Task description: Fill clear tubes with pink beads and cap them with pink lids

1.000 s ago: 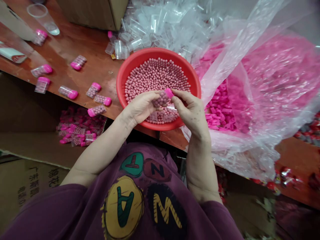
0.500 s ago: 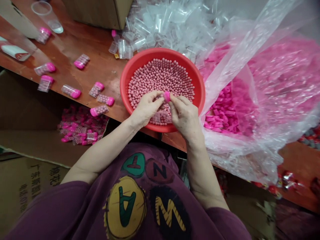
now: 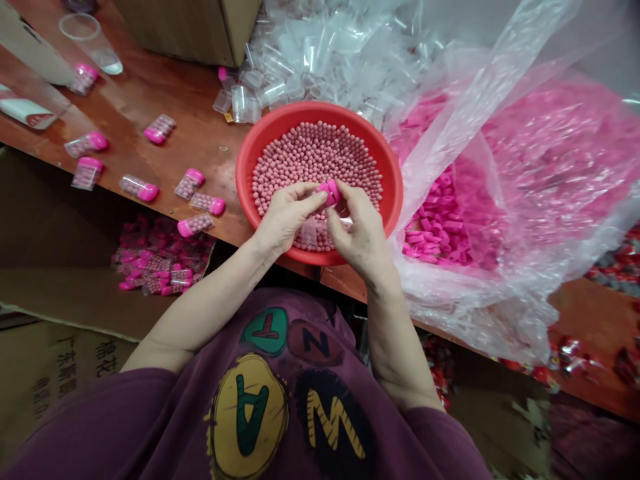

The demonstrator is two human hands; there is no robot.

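Over the red bowl [image 3: 243, 175], my left hand [image 3: 285, 217] is closed around a small tube, mostly hidden by the fingers. Its pink cap [image 3: 329, 192] shows between my two hands. My right hand [image 3: 361, 227] pinches that cap from the other side, thumb below and index finger above. Small pink beads [image 3: 317, 157] fill much of the bowl. Clear empty-looking tubes [image 3: 311, 235] lie on the beads just under my hands.
Left on the table lie several bead-filled tubes [image 3: 139, 188] with pink caps. More fill a carton [image 3: 60, 287] below. Clear tubes [image 3: 310, 53] are heaped behind the bowl. At right, a plastic bag [image 3: 465, 293] holds pink caps [image 3: 440, 220]. A cardboard box [image 3: 190, 30] and a cup [image 3: 95, 43] stand at back left.
My right fingers have shifted on the cap, and its pink side has turned more into view. My left hand keeps its hold. The whole view has shifted slightly.
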